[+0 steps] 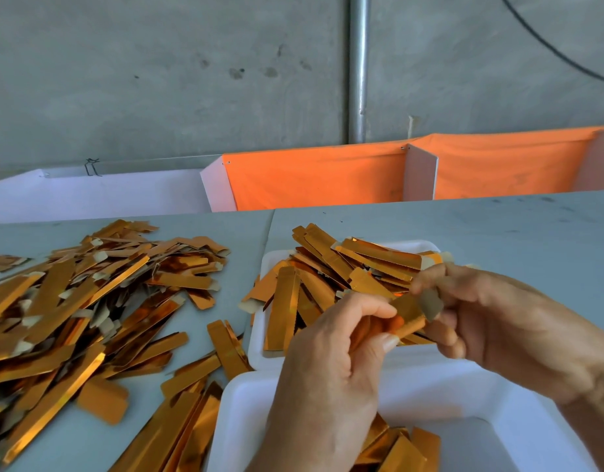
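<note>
One glossy orange-gold cardboard strip (408,318), held above the white foam trays (259,338): fingers of my left hand (331,362) pinch its body steady, fingers of my right hand (498,321) clamp its grey end flap (431,303), apparently to fold it. Many like strips (72,301) heap loose on the grey counter (498,226).

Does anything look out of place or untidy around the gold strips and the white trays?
Gold strips overflow the far tray: several hang over its left rim and back edge onto the table. The loose pile at the left is scattered, pointing every way. The held strip, pinched by left hand and right hand, shows no tear.
</note>
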The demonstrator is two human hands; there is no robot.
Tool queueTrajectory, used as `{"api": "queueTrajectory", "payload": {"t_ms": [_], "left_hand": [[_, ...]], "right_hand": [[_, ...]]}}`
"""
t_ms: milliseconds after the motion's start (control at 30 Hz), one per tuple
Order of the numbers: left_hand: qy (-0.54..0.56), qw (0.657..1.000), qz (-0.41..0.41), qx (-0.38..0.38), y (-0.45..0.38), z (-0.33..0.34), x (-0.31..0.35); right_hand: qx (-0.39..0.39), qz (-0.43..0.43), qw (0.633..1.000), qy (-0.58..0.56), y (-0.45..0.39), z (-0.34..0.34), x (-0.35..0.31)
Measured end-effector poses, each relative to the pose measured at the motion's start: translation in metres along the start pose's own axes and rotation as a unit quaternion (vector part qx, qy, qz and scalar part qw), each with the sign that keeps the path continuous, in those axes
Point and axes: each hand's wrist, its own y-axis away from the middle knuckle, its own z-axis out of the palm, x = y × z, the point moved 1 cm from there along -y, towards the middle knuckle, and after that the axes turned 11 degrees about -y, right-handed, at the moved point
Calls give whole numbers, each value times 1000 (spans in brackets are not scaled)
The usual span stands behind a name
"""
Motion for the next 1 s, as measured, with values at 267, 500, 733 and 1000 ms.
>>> {"api": "queueTrajectory", "payload": {"t_ms": [267,500,733,1000], "left_hand": [[-11,1000,0,-8,1,0,0],[-28,999,0,-15,1,0,0],[-56,998,3,-24,2,3,-1],[-25,999,-16,-24,2,2,0]], "right_hand": [[4,32,998,-62,-2,0,4],[21,60,998,-28,-1,2,3],[46,77,996,22,-1,4,2],[56,68,996,-13,-2,4,1]]}}
